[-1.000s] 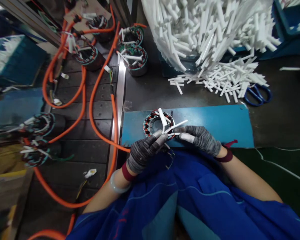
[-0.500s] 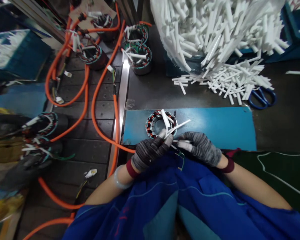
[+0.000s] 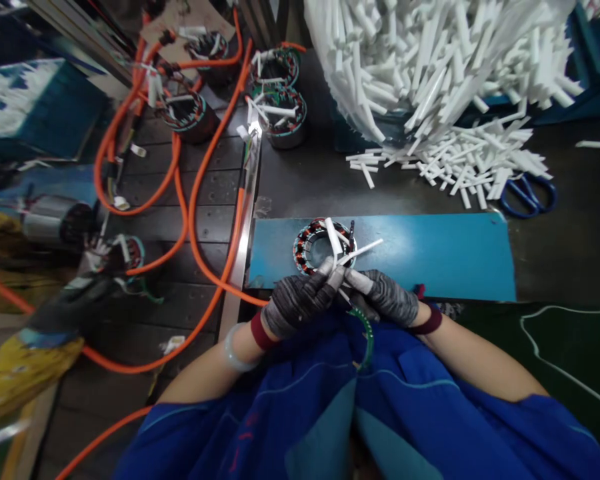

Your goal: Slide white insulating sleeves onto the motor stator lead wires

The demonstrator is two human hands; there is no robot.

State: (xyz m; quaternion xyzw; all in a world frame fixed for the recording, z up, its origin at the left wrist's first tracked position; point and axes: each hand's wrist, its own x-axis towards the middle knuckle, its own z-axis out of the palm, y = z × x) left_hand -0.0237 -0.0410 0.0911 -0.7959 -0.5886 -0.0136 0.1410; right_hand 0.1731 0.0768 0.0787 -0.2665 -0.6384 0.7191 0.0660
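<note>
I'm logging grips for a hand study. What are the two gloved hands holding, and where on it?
Both the left hand and right hand pinch the stator's white-sleeved leads at their near ends, beside the winding.

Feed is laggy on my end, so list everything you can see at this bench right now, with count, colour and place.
stator: one, copper and black windings, on the blue mat just beyond the hands
white sleeves: a few, sticking up from the stator at the fingertips
green lead: one, hanging below the hands
blue mat: one, at the bench's near edge
white tube pile: too many to count, top right, spilling onto the bench
scissors: one pair, blue handles, right of the spilled tubes
other stators: several, top centre and left
orange cables: several loops, left
co-worker's gloved hand: one, far left
left hand: grey glove, pinching a sleeve
right hand: grey glove, on the leads
</note>
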